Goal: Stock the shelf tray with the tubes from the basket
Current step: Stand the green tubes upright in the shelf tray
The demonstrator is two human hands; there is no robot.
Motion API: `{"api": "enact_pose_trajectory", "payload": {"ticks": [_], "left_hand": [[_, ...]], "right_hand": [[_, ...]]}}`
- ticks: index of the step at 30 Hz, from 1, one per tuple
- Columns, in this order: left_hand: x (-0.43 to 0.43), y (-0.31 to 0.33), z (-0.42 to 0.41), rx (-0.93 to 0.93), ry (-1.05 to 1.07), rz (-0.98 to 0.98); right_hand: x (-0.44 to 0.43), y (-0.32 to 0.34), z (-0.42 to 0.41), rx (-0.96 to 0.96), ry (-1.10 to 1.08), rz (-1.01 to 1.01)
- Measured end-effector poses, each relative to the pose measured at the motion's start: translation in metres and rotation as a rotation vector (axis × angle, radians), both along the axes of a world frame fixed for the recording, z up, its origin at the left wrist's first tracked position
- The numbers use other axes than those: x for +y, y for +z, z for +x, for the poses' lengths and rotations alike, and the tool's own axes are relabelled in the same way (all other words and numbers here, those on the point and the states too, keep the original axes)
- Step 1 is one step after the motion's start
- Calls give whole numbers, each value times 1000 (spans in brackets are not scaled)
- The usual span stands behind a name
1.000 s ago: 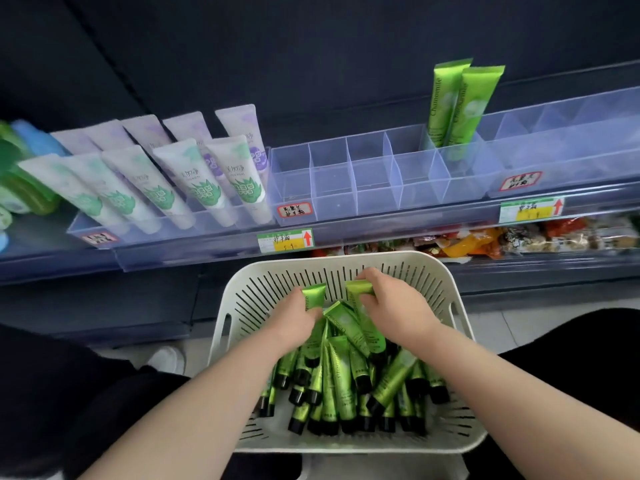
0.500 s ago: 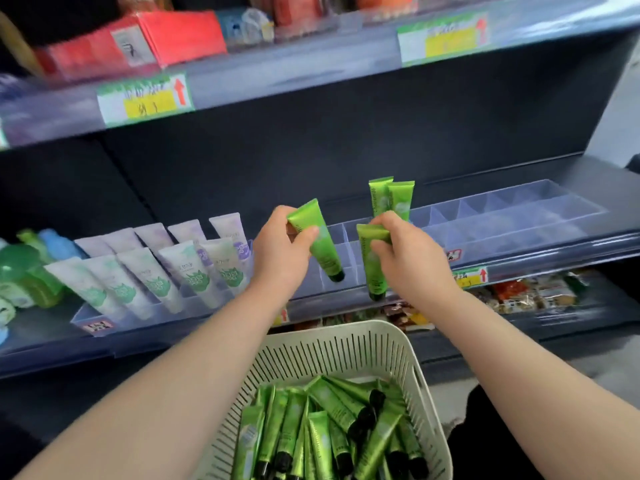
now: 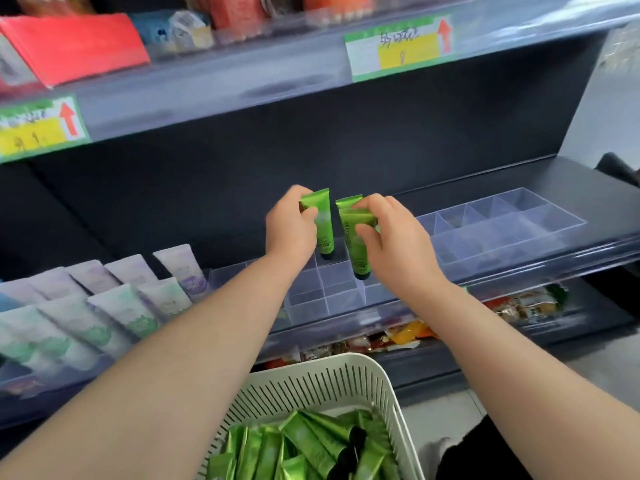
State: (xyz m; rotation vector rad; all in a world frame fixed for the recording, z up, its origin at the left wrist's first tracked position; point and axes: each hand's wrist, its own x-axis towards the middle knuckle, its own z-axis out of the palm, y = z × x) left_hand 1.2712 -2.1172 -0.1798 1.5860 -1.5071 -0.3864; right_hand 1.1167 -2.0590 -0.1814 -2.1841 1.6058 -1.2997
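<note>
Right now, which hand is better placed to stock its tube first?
Probably the left hand: its green tube hangs upright, cap down, over an open tray cell. The right hand's second tube crowds a standing tube.

Left hand point(image 3: 289, 226) and right hand point(image 3: 394, 244) join bare forearms point(image 3: 194, 344); black clothing point(image 3: 495, 455) shows below.

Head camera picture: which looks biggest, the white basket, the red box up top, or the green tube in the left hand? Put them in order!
1. basket, nearest the camera and cut off by the edge, so its lead is partly nearness.
2. red box.
3. tube in the left hand.
</note>
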Motion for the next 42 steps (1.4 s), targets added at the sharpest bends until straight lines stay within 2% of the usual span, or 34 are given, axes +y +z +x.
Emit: {"api": "enact_pose_trajectory", "payload": {"ticks": [11, 16, 21, 29, 35, 39, 42], "left_hand": [[-26, -21, 2, -136, 33, 159], [-15, -12, 9, -62, 27, 96], [6, -11, 25, -99, 57, 51], [32, -20, 41, -104, -10, 28], [36, -23, 44, -120, -20, 31], [40, -22, 45, -133, -30, 29], [42, -21, 46, -202, -33, 32]], "right_hand": [[-19, -1, 0, -54, 17, 15], [-26, 6, 15, -10, 22, 3], [-39, 14, 34, 45, -16, -11], [-60, 0, 49, 230, -63, 167], [-62, -15, 51, 273, -79, 268], [-63, -14, 51, 275, -94, 224], [-60, -11, 51, 324, -118, 110]]}}
